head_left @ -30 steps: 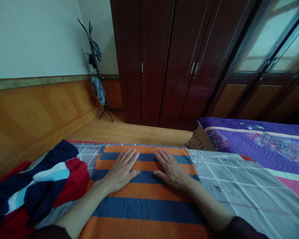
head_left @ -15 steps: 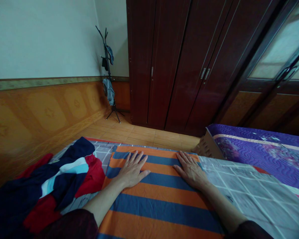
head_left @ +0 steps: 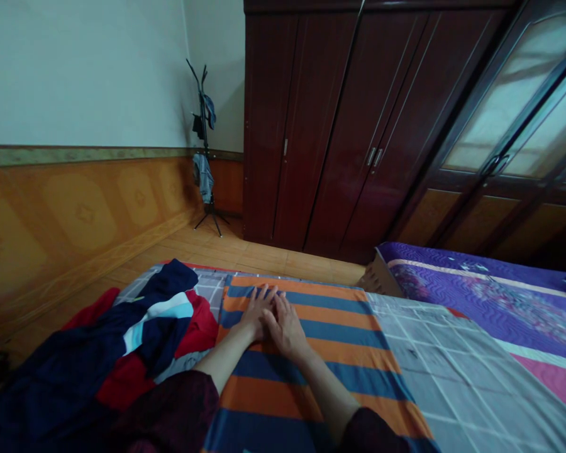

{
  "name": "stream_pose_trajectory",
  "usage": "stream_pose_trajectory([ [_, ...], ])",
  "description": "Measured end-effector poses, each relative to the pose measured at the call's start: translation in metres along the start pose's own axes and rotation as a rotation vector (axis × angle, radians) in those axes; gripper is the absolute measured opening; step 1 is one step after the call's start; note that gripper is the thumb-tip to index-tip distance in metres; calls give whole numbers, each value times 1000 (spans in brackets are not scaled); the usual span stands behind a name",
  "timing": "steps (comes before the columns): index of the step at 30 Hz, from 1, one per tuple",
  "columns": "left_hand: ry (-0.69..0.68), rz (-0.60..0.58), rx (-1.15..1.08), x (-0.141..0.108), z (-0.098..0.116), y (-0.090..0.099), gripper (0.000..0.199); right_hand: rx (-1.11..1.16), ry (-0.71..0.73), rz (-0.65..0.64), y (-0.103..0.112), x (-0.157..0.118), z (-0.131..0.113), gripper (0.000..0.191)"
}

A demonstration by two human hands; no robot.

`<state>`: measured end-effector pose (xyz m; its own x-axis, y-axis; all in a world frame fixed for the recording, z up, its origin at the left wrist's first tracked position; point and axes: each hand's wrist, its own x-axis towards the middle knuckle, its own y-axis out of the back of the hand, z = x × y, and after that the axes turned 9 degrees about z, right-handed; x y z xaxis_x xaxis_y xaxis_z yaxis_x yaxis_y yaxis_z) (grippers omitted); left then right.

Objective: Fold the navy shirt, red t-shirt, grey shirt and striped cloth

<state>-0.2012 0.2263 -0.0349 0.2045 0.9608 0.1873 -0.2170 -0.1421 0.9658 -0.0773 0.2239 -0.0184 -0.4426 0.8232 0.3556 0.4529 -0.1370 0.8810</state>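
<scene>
An orange and blue striped cloth (head_left: 339,343) lies spread flat on a bed with a grey checked sheet (head_left: 424,352). My left hand (head_left: 255,313) rests flat on the cloth near its far left part, fingers stretched out. Right beside it, my right hand (head_left: 285,327) lies palm down, its thumb side touching or overlapping the left hand. Neither hand holds anything. To the left, close to my left forearm, is a crumpled heap of navy, red and white clothing (head_left: 155,340).
Beyond the bed's far edge runs a tiled floor (head_left: 245,251). A black coat stand (head_left: 205,145) with a few garments stands in the corner by a dark red wardrobe (head_left: 311,138). At the right is a second bed with a purple cover (head_left: 453,277).
My right hand has moved left across the striped cloth, from its right side to beside my left hand. The left hand stays flat near the same place. The view has shifted slightly.
</scene>
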Motion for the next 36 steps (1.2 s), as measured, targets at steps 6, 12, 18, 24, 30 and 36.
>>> stream_pose_trajectory([
  [6,35,47,-26,-2,0,0,61,-225,-27,4,38,-64,105,62],
  [12,26,58,-57,-1,-1,0,64,-325,-78,79,84,-126,213,58],
  [18,41,57,-26,-2,3,10,63,-289,-109,126,93,-130,195,66],
  [24,-95,4,-42,-15,68,25,60,-193,51,73,102,-129,175,59],
  [30,-267,-128,-193,-36,161,2,78,-99,108,-55,101,-130,170,52],
  [36,-61,-92,-33,-65,91,9,69,-150,11,-64,106,-133,174,56],
])
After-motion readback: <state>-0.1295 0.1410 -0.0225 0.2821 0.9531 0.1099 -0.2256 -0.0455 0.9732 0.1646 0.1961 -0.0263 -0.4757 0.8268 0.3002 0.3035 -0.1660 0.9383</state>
